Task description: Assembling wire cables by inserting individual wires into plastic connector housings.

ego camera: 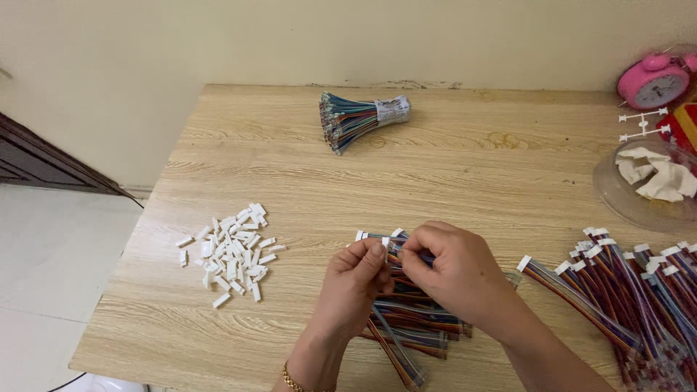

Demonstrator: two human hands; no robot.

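Observation:
My left hand (pixel 353 279) and my right hand (pixel 450 268) meet at the middle front of the wooden table (pixel 450 167). Together they pinch a short multicoloured wire bundle (pixel 392 250) with a small white connector at its end. Under my hands lies a pile of similar coloured wire bundles (pixel 410 327). To the left, a heap of small white plastic connector housings (pixel 232 250) lies loose on the table.
A taped bunch of coloured wires (pixel 356 116) lies at the back centre. Several finished wire harnesses with white connectors (pixel 632 290) lie at right. A clear bowl holding crumpled tissue (pixel 646 181) and a pink alarm clock (pixel 653 81) stand at back right. The table's left edge drops to a tiled floor.

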